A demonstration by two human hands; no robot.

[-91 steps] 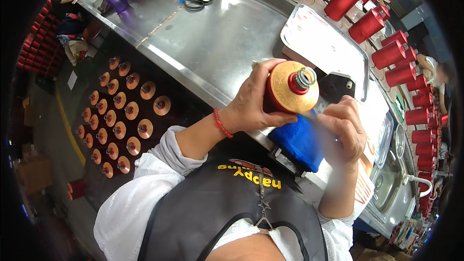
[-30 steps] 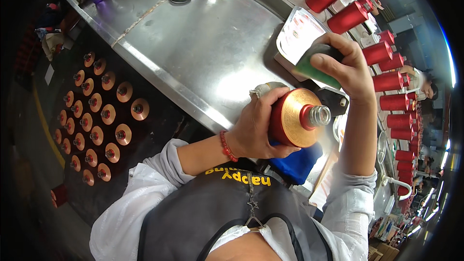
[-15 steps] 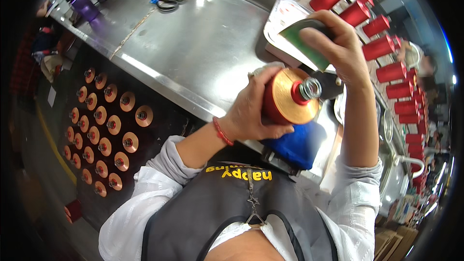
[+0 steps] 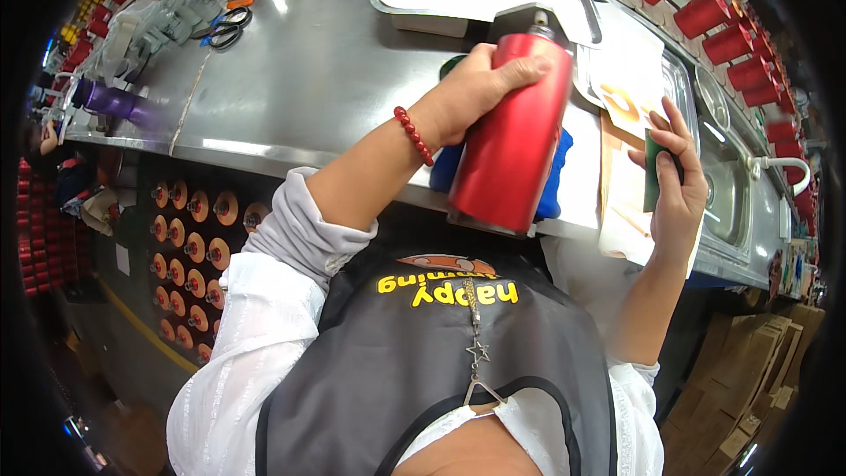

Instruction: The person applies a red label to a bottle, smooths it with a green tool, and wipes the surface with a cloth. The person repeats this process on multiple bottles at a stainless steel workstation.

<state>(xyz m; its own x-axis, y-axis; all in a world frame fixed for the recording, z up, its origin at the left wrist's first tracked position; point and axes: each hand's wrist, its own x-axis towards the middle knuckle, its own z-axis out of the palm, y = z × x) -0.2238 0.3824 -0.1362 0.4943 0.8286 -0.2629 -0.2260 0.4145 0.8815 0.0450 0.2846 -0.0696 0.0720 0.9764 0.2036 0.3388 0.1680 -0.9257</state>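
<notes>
My left hand (image 4: 476, 92) is wrapped round a glossy red bottle (image 4: 511, 141), tilted with its glass neck pointing away from me and its base near the counter's front edge. To the right, my right hand (image 4: 680, 189) grips a flat dark green pad (image 4: 651, 172) between thumb and fingers, apart from the bottle. Just past its fingertips lies a sheet with orange-gold shapes (image 4: 624, 110). A blue cloth-like thing (image 4: 552, 181) shows partly behind the bottle.
A metal tray (image 4: 592, 22) with white printed sheets stands at the back. Black scissors (image 4: 227, 28) and a purple bottle (image 4: 107, 99) are at the left. Rows of red bottles with gold shoulders (image 4: 200, 205) stand below left. A sink (image 4: 728, 203) is at the right.
The bottle has turned from its gold shoulder facing me to its red side, neck now away. My right hand has moved down and right with the green pad. The view has shifted.
</notes>
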